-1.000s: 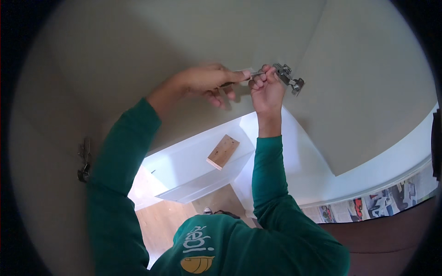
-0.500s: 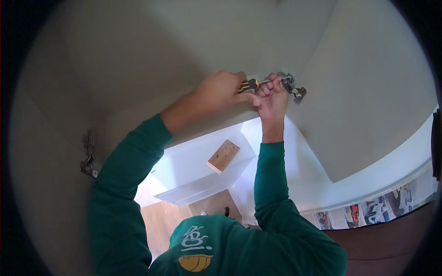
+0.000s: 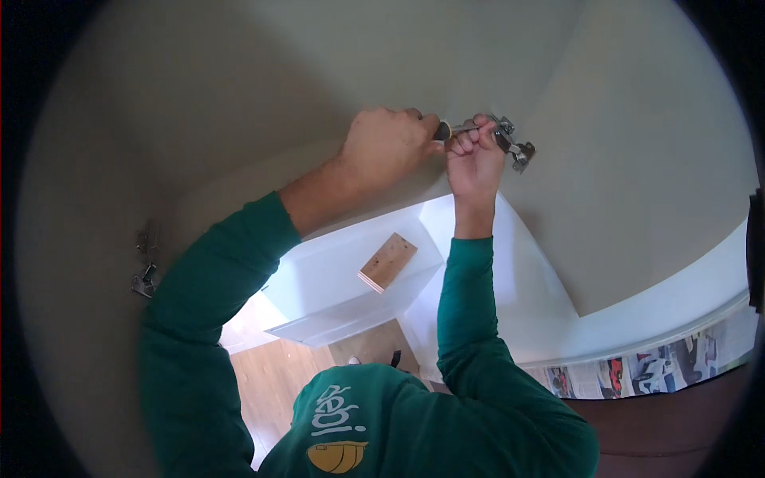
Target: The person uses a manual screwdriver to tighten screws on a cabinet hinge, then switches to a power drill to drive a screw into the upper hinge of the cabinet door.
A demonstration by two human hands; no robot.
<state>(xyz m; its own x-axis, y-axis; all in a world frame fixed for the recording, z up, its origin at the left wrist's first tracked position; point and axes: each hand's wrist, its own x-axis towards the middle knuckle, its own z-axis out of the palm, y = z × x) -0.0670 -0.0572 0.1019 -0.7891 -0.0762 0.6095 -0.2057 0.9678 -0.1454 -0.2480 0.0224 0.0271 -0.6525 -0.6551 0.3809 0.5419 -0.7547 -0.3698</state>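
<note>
My left hand (image 3: 389,145) is wrapped round the handle of a screwdriver (image 3: 442,131), black with a yellow part. The shaft runs to the right, toward a metal cabinet hinge (image 3: 521,154) fixed at the corner between the grey-beige panels. My right hand (image 3: 476,166) has its fingers curled round the shaft close to the hinge, palm turned toward me. The screwdriver's tip is hidden behind these fingers, so whether it sits in a screw cannot be seen. A second metal hinge (image 3: 144,280) is on the panel at the left, beside my left sleeve.
Below my hands, a wooden block (image 3: 388,263) lies on a white surface (image 3: 319,271). Wood-look flooring (image 3: 275,382) shows further down. A printed paper strip (image 3: 621,376) with car pictures runs along the right edge, above a brown surface (image 3: 661,430). A large panel (image 3: 637,199) rises at the right.
My left hand has turned on the screwdriver handle, covering more of it. Both hands and the hinge sit slightly higher in the picture, and the view has shifted a little.
</note>
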